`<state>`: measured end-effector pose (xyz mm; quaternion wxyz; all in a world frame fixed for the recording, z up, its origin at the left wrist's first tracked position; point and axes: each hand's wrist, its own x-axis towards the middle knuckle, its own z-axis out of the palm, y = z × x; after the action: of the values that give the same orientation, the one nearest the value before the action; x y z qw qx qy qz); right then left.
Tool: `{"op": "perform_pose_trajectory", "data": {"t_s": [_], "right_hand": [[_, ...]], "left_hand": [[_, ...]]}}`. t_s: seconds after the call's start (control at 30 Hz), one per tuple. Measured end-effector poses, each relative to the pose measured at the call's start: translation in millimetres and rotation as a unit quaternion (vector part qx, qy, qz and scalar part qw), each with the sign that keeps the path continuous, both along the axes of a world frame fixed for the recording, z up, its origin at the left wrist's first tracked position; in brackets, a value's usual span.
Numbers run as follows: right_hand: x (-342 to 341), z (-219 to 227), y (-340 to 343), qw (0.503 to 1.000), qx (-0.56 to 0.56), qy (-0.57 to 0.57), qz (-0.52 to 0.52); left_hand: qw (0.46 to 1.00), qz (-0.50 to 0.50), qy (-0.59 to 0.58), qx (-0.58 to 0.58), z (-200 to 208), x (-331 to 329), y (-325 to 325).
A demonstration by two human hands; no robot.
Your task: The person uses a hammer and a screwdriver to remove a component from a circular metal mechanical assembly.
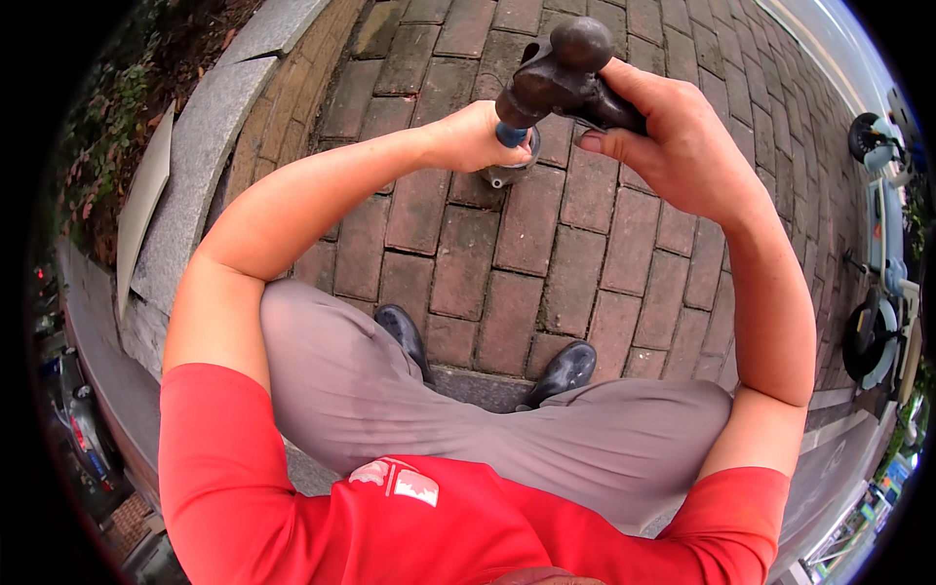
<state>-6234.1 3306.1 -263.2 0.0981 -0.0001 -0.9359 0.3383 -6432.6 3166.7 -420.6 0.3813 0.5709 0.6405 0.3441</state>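
My right hand (682,141) grips a dark ball-peen hammer (558,80) by its handle, with the rounded peen facing up. Its flat face is at the top of a blue-ended rod (510,135), touching it or very close. My left hand (463,139) is closed around this rod, which looks like a punch or chisel; most of it is hidden by my fingers and the hammer. Below that hand, a small round grey metal part (505,175) sits on the brick paving (531,219). Only its near rim and a small hole show.
My dark shoes (567,373) stand on the paving between me and the metal part. Stone kerb slabs (219,146) and a planted bed (107,146) lie to the left. A parked light-blue scooter (885,234) stands at the far right.
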Motion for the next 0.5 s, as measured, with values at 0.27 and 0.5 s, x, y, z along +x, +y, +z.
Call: {"op": "perform_pose_trajectory", "data": {"t_s": [0.27,0.5], "right_hand": [[-19,-59,27,0.987,0.017,-0.073,-0.14],[-31,-165,28,0.956,0.124,-0.235,-0.125]], "left_hand": [[0.982,-0.155,0.107,-0.008,8,11,-21],[0.865,-0.308,0.373,0.131,-26,21,-71]]}}
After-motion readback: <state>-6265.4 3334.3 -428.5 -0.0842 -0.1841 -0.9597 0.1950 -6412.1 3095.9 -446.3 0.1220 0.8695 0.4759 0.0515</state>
